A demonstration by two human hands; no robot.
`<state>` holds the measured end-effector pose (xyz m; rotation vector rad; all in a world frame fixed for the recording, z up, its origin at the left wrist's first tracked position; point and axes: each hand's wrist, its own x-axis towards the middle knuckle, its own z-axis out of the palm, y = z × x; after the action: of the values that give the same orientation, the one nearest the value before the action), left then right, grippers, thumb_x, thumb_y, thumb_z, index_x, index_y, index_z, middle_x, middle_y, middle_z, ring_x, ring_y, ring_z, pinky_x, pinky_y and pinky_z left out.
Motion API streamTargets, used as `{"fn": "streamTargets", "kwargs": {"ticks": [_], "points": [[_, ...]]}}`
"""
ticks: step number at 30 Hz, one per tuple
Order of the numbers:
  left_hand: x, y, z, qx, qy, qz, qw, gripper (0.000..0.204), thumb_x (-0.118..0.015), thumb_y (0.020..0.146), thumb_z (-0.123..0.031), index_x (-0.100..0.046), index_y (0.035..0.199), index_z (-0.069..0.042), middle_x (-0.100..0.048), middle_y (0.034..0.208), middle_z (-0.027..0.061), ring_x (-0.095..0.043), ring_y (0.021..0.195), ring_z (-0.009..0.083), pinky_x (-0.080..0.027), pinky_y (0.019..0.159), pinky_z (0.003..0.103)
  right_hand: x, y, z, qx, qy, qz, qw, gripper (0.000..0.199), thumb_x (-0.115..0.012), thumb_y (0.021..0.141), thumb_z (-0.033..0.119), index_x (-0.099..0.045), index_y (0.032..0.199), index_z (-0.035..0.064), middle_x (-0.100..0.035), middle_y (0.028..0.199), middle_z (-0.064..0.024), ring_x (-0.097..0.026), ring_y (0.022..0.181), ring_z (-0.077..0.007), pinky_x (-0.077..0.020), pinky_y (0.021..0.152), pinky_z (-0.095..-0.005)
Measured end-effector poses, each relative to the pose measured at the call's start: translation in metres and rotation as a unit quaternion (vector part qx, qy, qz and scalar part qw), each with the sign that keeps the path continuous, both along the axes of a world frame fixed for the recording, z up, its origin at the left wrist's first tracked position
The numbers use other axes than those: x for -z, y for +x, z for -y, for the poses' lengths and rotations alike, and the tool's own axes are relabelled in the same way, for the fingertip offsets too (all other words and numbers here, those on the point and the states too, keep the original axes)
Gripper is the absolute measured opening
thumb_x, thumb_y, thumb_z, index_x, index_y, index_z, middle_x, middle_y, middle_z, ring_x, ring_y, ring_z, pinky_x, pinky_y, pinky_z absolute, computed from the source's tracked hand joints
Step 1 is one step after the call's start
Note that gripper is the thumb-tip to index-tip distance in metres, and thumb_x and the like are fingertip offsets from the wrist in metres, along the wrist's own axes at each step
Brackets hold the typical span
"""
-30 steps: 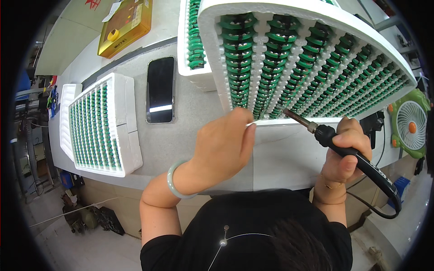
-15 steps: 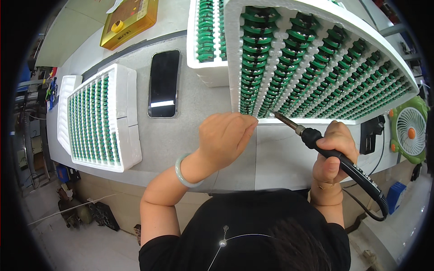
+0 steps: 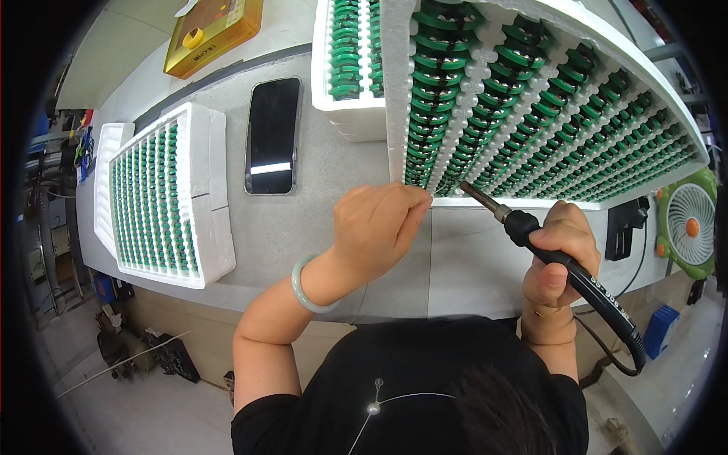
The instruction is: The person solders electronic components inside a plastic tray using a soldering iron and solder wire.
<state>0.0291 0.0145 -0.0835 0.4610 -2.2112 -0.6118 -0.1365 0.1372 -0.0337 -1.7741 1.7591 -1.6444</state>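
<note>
A black-handled soldering iron [image 3: 522, 226] is gripped in my right hand [image 3: 563, 254], its metal tip angled up and left to the lower rows of a white foam tray [image 3: 396, 98]. Rows of green round-edged circuit parts [image 3: 440, 80] with dark and shiny pieces fill this tray, which stands tilted up before me. My left hand [image 3: 375, 227] is closed in a pinch at the tray's lower left corner, just left of the iron's tip. What its fingertips hold, if anything, is hidden.
Left on the bench [image 3: 341, 167] sit another filled foam tray [image 3: 212, 197] and a dark-screened phone [image 3: 273, 136]. A third foam tray [image 3: 356, 114] stands behind. Far left is a yellow box [image 3: 216, 38]; to the right, a green fan [image 3: 688, 224] and a black stand [image 3: 622, 227].
The iron's tip has moved slightly up and right along the tray's lower rows. My left hand keeps its pinch at the corner. The whole view has shifted a little.
</note>
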Motion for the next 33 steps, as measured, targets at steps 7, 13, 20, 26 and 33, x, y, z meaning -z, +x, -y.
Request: {"fn": "streamTargets", "kwargs": {"ticks": [7, 13, 20, 26, 33], "points": [[0.0011, 0.0015, 0.0001, -0.005, 0.004, 0.009, 1.000, 0.012, -0.064, 0.069, -0.005, -0.054, 0.076, -0.007, -0.053, 0.059, 0.0023, -0.046, 0.045, 0.0177, -0.030, 0.042, 0.028, 0.0019, -0.0004, -0.0005, 0.007, 0.005, -0.003, 1.000, 0.037, -0.051, 0.082, 0.044, -0.054, 0.080, 0.0064, -0.048, 0.057, -0.0037, -0.043, 0.052, -0.0178, -0.0341, 0.048, -0.0277], [-0.0001, 0.0017, 0.0002, -0.004, 0.007, 0.011, 1.000, 0.012, -0.063, 0.069, -0.004, -0.054, 0.076, -0.007, -0.054, 0.060, 0.0024, -0.045, 0.044, 0.0177, -0.030, 0.042, 0.028, 0.0016, 0.0001, 0.0010, 0.002, 0.007, 0.001, 1.000, 0.037, -0.051, 0.082, 0.044, -0.054, 0.081, 0.0062, -0.050, 0.059, -0.0039, -0.044, 0.053, -0.0181, -0.0345, 0.048, -0.0278], [0.0002, 0.0016, 0.0001, -0.007, 0.014, 0.010, 1.000, 0.012, -0.063, 0.070, -0.005, -0.054, 0.076, -0.007, -0.054, 0.060, 0.0024, -0.045, 0.044, 0.0176, -0.030, 0.042, 0.028, 0.0033, 0.0005, 0.0008, 0.005, 0.005, 0.007, 1.000, 0.037, -0.052, 0.082, 0.043, -0.054, 0.080, 0.0059, -0.051, 0.060, -0.0040, -0.045, 0.053, -0.0183, -0.0353, 0.048, -0.0281], [0.0008, 0.0017, -0.0003, -0.011, 0.017, 0.006, 1.000, 0.011, -0.063, 0.070, -0.005, -0.054, 0.076, -0.007, -0.053, 0.059, 0.0022, -0.045, 0.044, 0.0174, -0.029, 0.042, 0.028, 0.0034, -0.0004, 0.0001, 0.002, 0.005, 0.006, 1.000, 0.038, -0.052, 0.082, 0.044, -0.055, 0.081, 0.0061, -0.051, 0.060, -0.0039, -0.045, 0.054, -0.0185, -0.0353, 0.048, -0.0284], [0.0017, -0.0002, -0.0003, -0.014, 0.016, 0.000, 1.000, 0.011, -0.064, 0.070, -0.005, -0.054, 0.075, -0.007, -0.052, 0.059, 0.0023, -0.045, 0.044, 0.0174, -0.029, 0.042, 0.028, 0.0038, -0.0009, -0.0005, 0.004, 0.010, 0.003, 1.000, 0.038, -0.051, 0.082, 0.045, -0.055, 0.081, 0.0065, -0.051, 0.060, -0.0038, -0.044, 0.053, -0.0185, -0.0351, 0.048, -0.0282]]}}
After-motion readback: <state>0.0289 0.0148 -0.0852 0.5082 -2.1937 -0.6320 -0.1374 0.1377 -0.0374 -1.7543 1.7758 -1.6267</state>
